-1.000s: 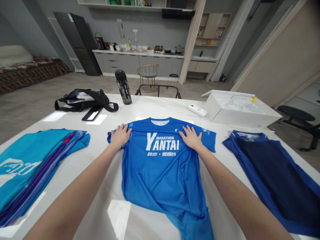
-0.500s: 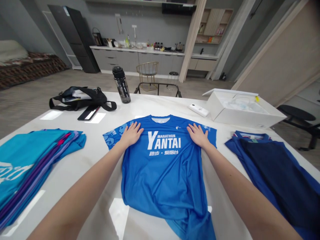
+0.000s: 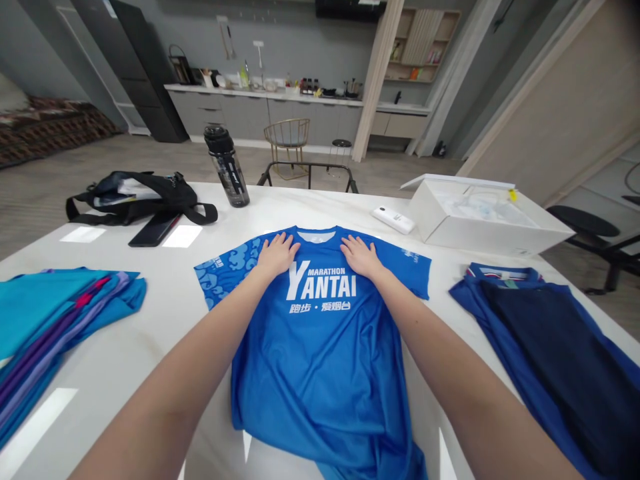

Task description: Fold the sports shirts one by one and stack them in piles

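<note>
A blue T-shirt (image 3: pixel 320 353) with white "Marathon Yantai" lettering lies front side up on the white table (image 3: pixel 165 293), its collar away from me. My left hand (image 3: pixel 278 255) rests flat on its upper chest, left of the collar, fingers stretched out. On the other side of the collar my right hand (image 3: pixel 360 256) lies flat too, fingers spread over the cloth. Both sleeves are laid out to the sides, the left one patterned in lighter blue. Wrinkles run across the lower body of the shirt, and its bottom hem is bunched near the table's front.
Folded clothes (image 3: pixel 65 320) are stacked at left, dark blue folded garments (image 3: pixel 555 353) at right. Farther back are a black bag (image 3: pixel 145 193), a phone (image 3: pixel 154 230), a bottle (image 3: pixel 227 167), a white handheld device (image 3: pixel 393 219) and an open white box (image 3: pixel 490 217).
Both hands have moved inward from the shoulders toward the collar, staying flat on the T-shirt. More of both sleeves shows now. The camera view has shifted slightly.
</note>
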The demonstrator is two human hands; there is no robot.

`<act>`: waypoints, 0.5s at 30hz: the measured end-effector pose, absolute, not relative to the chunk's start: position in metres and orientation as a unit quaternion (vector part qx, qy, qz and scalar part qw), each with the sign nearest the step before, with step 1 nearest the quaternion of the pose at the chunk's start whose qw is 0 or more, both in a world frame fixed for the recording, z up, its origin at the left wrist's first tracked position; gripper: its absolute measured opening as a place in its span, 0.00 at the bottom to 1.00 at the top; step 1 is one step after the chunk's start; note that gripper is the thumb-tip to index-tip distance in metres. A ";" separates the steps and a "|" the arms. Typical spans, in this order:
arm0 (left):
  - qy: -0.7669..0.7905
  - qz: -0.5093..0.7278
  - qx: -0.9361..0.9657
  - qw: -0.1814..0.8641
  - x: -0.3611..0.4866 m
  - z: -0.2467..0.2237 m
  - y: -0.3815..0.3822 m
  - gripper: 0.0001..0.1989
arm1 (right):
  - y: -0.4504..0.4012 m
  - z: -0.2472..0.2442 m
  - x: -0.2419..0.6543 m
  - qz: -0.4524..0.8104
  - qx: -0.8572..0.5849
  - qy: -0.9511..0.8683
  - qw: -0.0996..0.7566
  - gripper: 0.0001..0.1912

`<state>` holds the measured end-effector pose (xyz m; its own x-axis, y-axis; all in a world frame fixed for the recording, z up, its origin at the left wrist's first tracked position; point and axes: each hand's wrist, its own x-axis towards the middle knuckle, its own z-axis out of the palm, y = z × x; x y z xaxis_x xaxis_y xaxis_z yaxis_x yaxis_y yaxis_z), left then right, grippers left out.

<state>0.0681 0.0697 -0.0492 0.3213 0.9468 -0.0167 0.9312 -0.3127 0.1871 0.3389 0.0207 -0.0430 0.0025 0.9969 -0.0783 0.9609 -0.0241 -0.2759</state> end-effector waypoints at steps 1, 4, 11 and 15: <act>0.587 0.053 0.804 0.079 0.071 -0.053 0.074 0.32 | 0.025 -0.047 0.336 0.112 -0.711 -0.691 0.065 0.32; 0.592 0.064 0.800 0.070 0.072 -0.062 0.083 0.35 | 0.029 -0.054 0.335 0.062 -0.712 -0.696 0.065 0.34; 0.524 0.125 0.843 0.002 0.087 -0.048 0.023 0.30 | -0.008 -0.034 0.312 -0.059 -0.671 -0.726 0.136 0.26; 0.488 0.081 0.869 0.036 0.094 -0.046 -0.046 0.29 | -0.073 -0.033 0.288 0.003 -0.646 -0.754 0.121 0.27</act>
